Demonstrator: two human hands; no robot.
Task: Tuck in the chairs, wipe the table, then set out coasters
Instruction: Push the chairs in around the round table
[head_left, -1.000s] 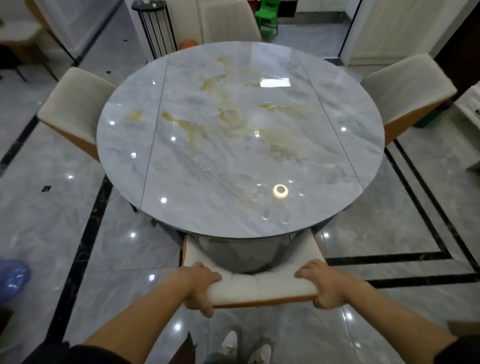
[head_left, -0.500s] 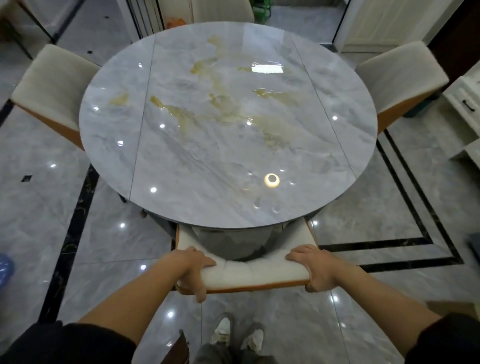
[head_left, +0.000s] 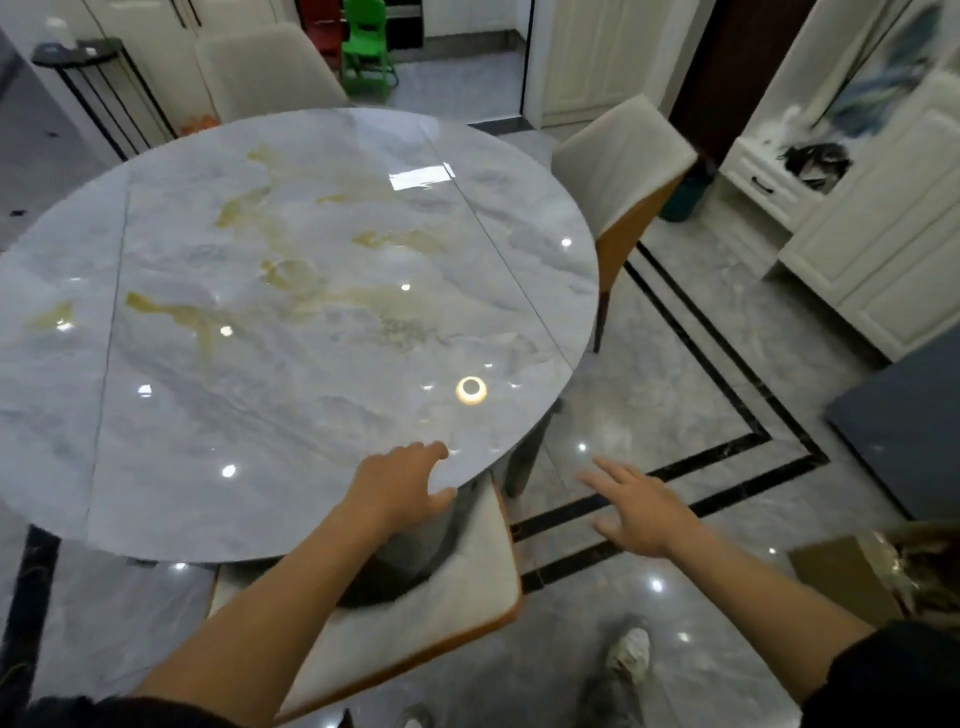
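A glossy tiled floor (head_left: 675, 364) with black inlay lines is seen. On it a round marble table (head_left: 291, 332) fills the left of the view, its top marked with yellowish veins and light reflections. A near chair (head_left: 457, 587) is pushed under the table's near edge, its seat partly hidden beneath the top. A right chair (head_left: 618, 156) stands at the right edge and a far chair (head_left: 265, 67) at the far edge. The left hand (head_left: 400, 483) is held over the table's near edge, fingers loosely spread, nothing gripped; whether the top is touched cannot be told. The right hand (head_left: 639, 509) is held over the floor beside the near chair, fingers straight and splayed, nothing held.
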